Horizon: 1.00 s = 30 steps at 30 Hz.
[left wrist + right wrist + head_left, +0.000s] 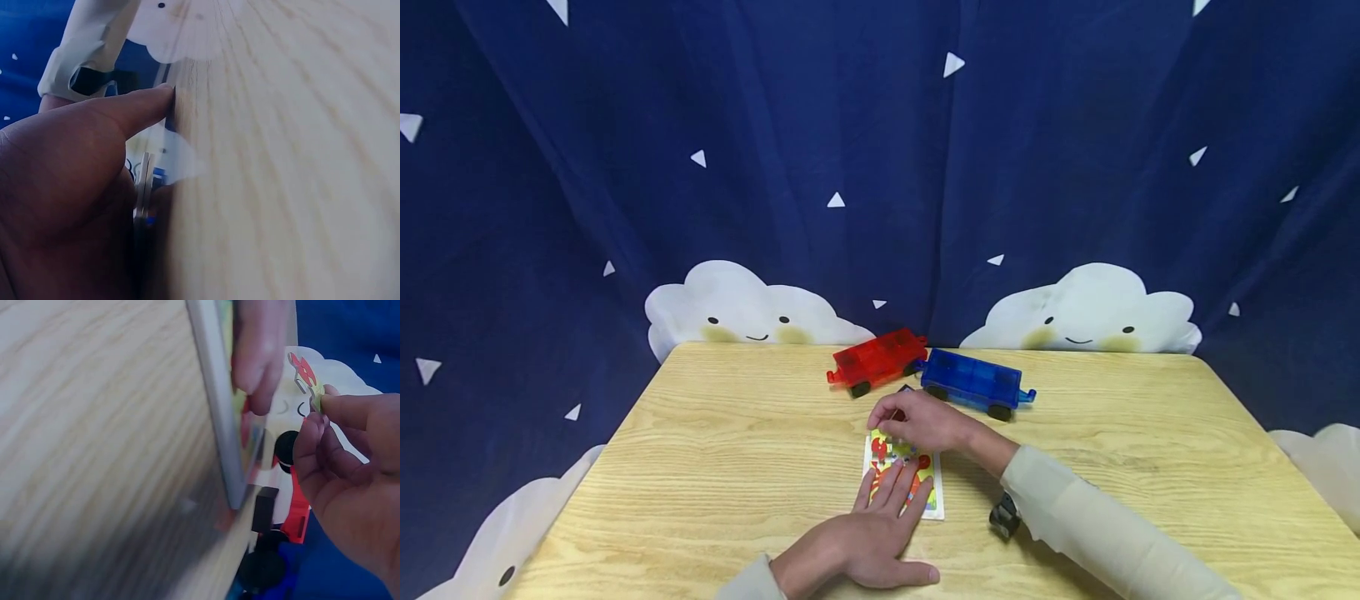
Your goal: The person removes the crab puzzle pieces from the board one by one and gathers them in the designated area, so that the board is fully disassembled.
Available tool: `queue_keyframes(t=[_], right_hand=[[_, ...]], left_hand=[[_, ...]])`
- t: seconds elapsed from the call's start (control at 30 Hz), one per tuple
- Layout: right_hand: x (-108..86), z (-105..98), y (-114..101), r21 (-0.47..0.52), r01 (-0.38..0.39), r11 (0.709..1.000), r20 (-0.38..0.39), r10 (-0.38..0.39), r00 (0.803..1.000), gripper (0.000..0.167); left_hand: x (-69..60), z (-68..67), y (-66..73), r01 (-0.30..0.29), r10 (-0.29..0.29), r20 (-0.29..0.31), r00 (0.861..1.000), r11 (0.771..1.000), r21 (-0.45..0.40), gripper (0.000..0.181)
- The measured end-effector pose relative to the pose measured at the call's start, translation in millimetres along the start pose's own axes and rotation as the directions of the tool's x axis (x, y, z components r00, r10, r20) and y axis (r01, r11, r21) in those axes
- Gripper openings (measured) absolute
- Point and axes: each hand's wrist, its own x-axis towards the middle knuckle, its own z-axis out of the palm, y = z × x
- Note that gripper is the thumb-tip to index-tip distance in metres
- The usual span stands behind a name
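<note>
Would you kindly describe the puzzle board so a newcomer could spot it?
On the wooden table, look nearer the viewer than the red toy wagon and blue toy wagon. There the puzzle board lies, partly under the left hand. Unlike its wheeled neighbours, it is flat and white-edged, with a red crab on yellow.

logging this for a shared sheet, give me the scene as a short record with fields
surface: pale wood-grained table
left grip: bare left hand, fingers spread over a flat, white-edged rectangular board with a red crab on yellow
right grip: bare right hand, pinching a small, thin red-and-yellow piece clear of the board
behind board: red translucent plastic wagon and blue translucent plastic wagon, both black-wheeled
wagons coupled: cannot tell
backdrop: dark blue curtain with white triangles and smiling clouds
</note>
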Motion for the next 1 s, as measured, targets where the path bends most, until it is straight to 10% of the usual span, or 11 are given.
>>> queue_keyframes(t=[1.0], right_hand=[[-81.9, -48, 38, -0.088, -0.024, 0.996, -0.026, 0.022, 0.999, 0.017]], left_hand=[[1.3, 1.8, 3.2, 0.011, -0.01, -0.029, 1.0, 0.998, 0.058, 0.103]])
